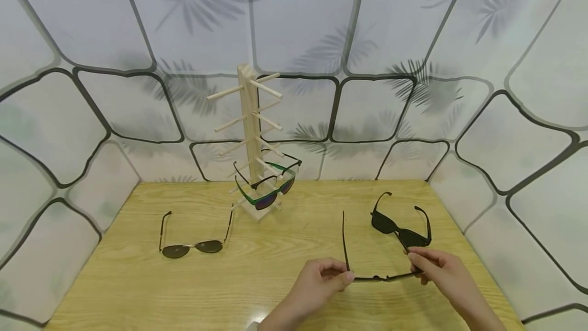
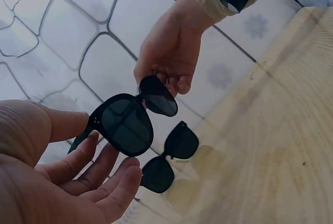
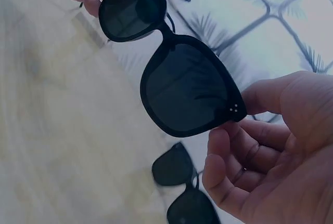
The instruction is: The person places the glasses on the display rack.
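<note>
Black sunglasses with dark lenses are held between both hands above the front right of the table. My left hand pinches the frame's left end near the hinge; my right hand pinches the right end. The left temple arm stands out away from me. In the left wrist view the lenses face the camera, three small dots marking the frame corner. A second black pair of sunglasses sits on the table just beyond my right hand, partly behind the held pair's arm.
A wooden eyewear rack with pegs stands at the table's back. Low on it hang green-framed sunglasses and thin dark-framed glasses. Thin-framed aviator sunglasses lie at left on the wooden table. Patterned cloth walls enclose the back and sides.
</note>
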A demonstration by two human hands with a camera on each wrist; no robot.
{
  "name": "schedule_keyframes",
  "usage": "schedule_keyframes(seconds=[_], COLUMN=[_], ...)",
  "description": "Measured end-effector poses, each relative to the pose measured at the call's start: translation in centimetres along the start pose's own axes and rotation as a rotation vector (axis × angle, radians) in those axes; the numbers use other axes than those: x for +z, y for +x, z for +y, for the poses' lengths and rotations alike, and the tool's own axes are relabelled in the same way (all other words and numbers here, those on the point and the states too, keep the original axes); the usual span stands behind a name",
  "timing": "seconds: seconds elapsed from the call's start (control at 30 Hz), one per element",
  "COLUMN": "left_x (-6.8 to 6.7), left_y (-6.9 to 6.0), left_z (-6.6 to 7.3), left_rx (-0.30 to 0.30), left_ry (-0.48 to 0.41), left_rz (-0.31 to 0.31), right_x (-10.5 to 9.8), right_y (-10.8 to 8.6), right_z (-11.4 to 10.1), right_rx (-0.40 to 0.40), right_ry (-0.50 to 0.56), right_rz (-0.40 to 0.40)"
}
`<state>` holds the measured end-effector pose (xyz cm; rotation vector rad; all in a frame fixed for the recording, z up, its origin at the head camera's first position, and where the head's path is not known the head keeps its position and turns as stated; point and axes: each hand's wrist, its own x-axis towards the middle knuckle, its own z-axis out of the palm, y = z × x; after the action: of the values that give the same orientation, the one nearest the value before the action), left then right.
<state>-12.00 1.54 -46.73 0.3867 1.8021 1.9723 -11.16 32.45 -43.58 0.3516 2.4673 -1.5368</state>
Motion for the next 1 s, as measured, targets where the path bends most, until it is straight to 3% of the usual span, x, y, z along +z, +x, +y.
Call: schedule_keyframes(seconds=[0.13, 0.27, 0.43, 0.67, 1.0], left_x=[-0.8, -1.5, -2.2, -3.0, -4.1], left_y=[-0.2, -0.4, -0.7, -1.3, -1.8], left_z=[1.2, 2.1, 3.0, 4.6, 6.4], left_rx=[0.062, 0.084, 0.111, 0.148, 0.189], left_ry=[0.006, 0.024, 0.048, 0.091, 0.111], left_rz=[-0.013, 0.002, 0.049, 0.13, 0.204], right_x=[0.3, 0.7, 1.2, 1.7, 2.6], right_y=[0.5, 0.8, 1.1, 1.2, 1.2], right_z=[-1.5, -2.7, -4.2, -6.2, -8.7], right_rx=[-0.06, -0.115, -0.195, -0.369, -0.433], right_ry=[0.006, 0.007, 0.013, -0.018, -0.031], right_rz=[0.006, 0.003, 0.009, 0.033, 0.036])
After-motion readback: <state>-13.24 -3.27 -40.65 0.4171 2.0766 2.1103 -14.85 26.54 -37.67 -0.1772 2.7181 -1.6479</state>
